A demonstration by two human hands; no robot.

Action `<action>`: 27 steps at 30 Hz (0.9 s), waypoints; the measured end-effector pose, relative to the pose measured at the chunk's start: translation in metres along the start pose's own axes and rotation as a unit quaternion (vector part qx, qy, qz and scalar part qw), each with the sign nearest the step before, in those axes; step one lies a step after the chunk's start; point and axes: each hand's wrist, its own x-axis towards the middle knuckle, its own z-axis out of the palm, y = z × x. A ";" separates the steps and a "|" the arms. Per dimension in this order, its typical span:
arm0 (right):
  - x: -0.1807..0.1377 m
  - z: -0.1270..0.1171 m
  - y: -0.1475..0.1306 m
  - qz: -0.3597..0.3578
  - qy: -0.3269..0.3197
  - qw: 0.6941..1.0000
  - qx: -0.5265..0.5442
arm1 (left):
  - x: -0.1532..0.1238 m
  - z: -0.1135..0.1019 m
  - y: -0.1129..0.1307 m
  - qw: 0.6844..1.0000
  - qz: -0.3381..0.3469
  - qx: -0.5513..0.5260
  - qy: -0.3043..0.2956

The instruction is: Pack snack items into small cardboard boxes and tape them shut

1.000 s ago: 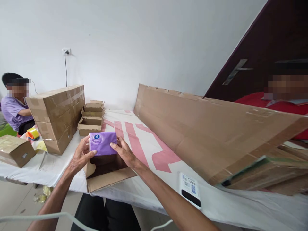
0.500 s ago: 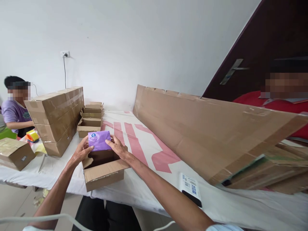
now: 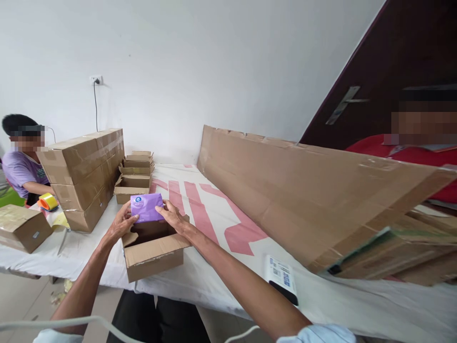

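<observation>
Between both my hands is a purple tissue pack (image 3: 144, 209) with a round blue logo near its upper left corner. My left hand (image 3: 123, 223) grips its left edge, thumb on the front face. On the right side my right hand (image 3: 173, 216) is closed on it, thumb pressed on the front. The pack is held upright over the far side of an open cardboard box (image 3: 155, 259) with a flap folded out toward me. Shadow hides most of the box's inside.
Several stacked closed cartons (image 3: 85, 162) stand left, with open boxes (image 3: 134, 183) behind mine. A tape roll (image 3: 48, 202) and a carton (image 3: 24, 228) lie farther left. A long cardboard panel (image 3: 303, 200) leans at right, near a white-and-black packet (image 3: 281, 278). Two people sit nearby.
The purple tissue pack and my hands stay almost in place over the box. The person at the left leans slightly, an arm reaching farther toward the cartons.
</observation>
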 end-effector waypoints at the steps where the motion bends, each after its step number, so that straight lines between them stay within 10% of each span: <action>1: -0.002 0.000 -0.004 0.018 -0.005 1.000 0.006 | 0.000 0.000 0.000 1.000 -0.001 -0.002 0.002; 23: -0.006 0.001 0.008 0.036 0.039 0.997 -0.057 | -0.007 0.005 0.006 1.000 0.004 0.006 0.005; 27: -0.020 0.000 0.000 -0.048 0.018 0.999 -0.004 | -0.011 0.016 0.020 0.999 0.028 -0.005 0.015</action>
